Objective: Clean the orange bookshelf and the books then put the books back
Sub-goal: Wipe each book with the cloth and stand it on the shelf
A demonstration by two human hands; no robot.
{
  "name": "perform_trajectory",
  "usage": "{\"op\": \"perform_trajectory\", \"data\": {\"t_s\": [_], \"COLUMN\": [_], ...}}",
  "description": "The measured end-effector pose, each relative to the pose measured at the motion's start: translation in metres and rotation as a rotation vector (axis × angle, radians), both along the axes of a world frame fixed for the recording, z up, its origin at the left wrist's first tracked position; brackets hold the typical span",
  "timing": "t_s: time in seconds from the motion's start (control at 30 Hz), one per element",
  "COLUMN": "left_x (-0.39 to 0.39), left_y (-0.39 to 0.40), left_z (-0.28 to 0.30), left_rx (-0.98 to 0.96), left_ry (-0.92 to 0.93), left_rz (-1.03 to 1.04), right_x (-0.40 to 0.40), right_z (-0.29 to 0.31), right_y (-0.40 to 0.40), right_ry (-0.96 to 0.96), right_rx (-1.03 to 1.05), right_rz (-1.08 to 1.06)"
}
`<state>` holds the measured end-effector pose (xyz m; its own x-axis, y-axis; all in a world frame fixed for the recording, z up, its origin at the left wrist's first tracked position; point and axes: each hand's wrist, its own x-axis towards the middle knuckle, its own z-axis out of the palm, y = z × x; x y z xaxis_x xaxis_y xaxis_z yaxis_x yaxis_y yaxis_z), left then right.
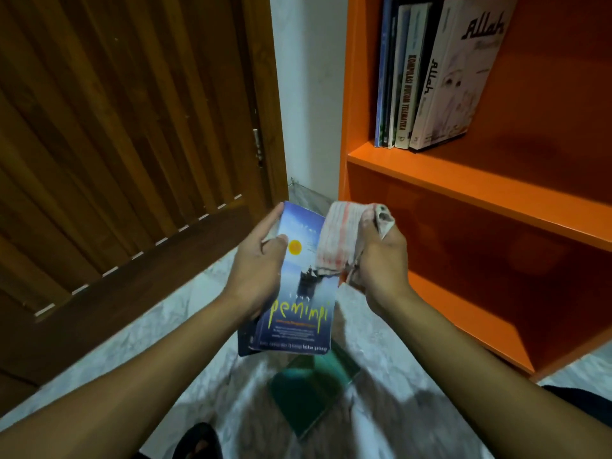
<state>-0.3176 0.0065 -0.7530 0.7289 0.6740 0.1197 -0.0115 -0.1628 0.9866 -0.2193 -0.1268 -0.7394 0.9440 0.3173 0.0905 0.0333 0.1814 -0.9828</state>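
Both forearms reach forward from the lower corners of the view and converge at centre. The left hand (pixel 256 265) grasps a blue book (pixel 299 286) along its left edge, thumb across the front cover near a yellow sun, fingers curled behind; the wrist is roughly straight and the back of the hand faces the camera. The book is held in the air, cover up and tilted toward the viewer, with the word "pemimpi" legible in yellow. A second dark cover edge shows just under its lower left corner; whether that is a separate book cannot be told. The right hand (pixel 381 260) is clenched around a bunched white cloth (pixel 337 236) with red stripes, knuckles up. The cloth lies against the upper right part of the cover, touching it. Below the hands, a green book (pixel 311 389) lies flat on the pale marbled floor (pixel 231 376); it is blurred. To the right stands the orange bookshelf (pixel 463 180). On its upper visible shelf, a row of books (pixel 427 77) stands at the left end, the outermost white one leaning left against the others, with "Allah" on spine and cover. The two lower compartments show only orange surfaces. At left is a brown slatted wooden door (pixel 116 144), with a white wall (pixel 308 94) between it and the bookshelf.
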Motion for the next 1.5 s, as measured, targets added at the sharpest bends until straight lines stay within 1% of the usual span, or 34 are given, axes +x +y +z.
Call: {"op": "perform_trajectory", "data": {"t_s": [0.1,0.17,0.2,0.23,0.3,0.37,0.43,0.5,0.6,0.73,0.8,0.9,0.97,1.0,1.07,1.1,1.17,1.23,1.3,1.37,1.43,1.5], "left_x": [0.000,0.004,0.006,0.007,0.011,0.015,0.015,0.016,0.015,0.010,0.007,0.006,0.006,0.006,0.005,0.004,0.003,0.003,0.005,0.007,0.006,0.004], "left_y": [-0.017,-0.023,-0.026,-0.027,-0.024,-0.014,0.000,0.014,0.033,0.047,0.047,0.047,0.047,0.046,0.042,0.038,0.029,0.015,0.002,-0.006,-0.008,-0.007], "left_z": [-0.006,-0.008,-0.006,-0.002,0.005,0.007,0.005,0.003,0.005,0.005,0.005,0.002,0.004,0.006,0.012,0.017,0.023,0.028,0.033,0.041,0.049,0.053], "left_rx": [0.018,-0.013,-0.054,-0.124,-0.349,-0.562,-0.670,-0.667,-0.606,-0.552,-0.529,-0.491,-0.435,-0.390,-0.289,-0.234,-0.136,-0.076,0.004,0.114,0.245,0.394], "left_ry": [0.042,0.039,0.028,0.003,-0.059,-0.092,-0.131,-0.167,-0.188,-0.199,-0.194,-0.199,-0.191,-0.184,-0.182,-0.179,-0.171,-0.173,-0.173,-0.190,-0.204,-0.167], "left_rz": [-0.082,-0.113,-0.122,-0.124,-0.090,-0.012,0.070,0.142,0.269,0.351,0.375,0.391,0.387,0.373,0.314,0.271,0.148,0.008,-0.090,-0.132,-0.125,-0.104], "right_x": [0.010,0.007,0.001,-0.006,-0.023,-0.033,-0.038,-0.040,-0.046,-0.048,-0.047,-0.038,-0.030,-0.025,-0.014,-0.007,0.006,0.015,0.023,0.028,0.036,0.044], "right_z": [0.001,-0.004,-0.010,-0.017,-0.030,-0.041,-0.053,-0.063,-0.069,-0.066,-0.064,-0.067,-0.074,-0.076,-0.078,-0.078,-0.074,-0.068,-0.062,-0.055,-0.041,-0.017], "right_y": [0.006,0.008,0.009,0.012,0.014,0.014,0.012,0.009,0.005,-0.002,-0.006,-0.010,-0.011,-0.012,-0.014,-0.014,-0.017,-0.018,-0.018,-0.019,-0.022,-0.028], "right_ry": [-0.172,-0.360,-0.466,-0.550,-0.617,-0.690,-0.762,-0.795,-0.830,-0.841,-0.824,-0.695,-0.565,-0.473,-0.252,-0.172,-0.065,0.012,0.050,0.052,0.032,0.001], "right_rx": [-0.031,-0.126,-0.199,-0.287,-0.422,-0.446,-0.453,-0.437,-0.381,-0.273,-0.297,-0.402,-0.463,-0.460,-0.416,-0.413,-0.371,-0.277,-0.209,-0.134,-0.066,-0.011], "right_rz": [-0.157,-0.132,-0.071,0.015,0.183,0.292,0.368,0.443,0.573,0.635,0.678,0.738,0.671,0.610,0.436,0.360,0.361,0.454,0.490,0.438,0.378,0.340]}}
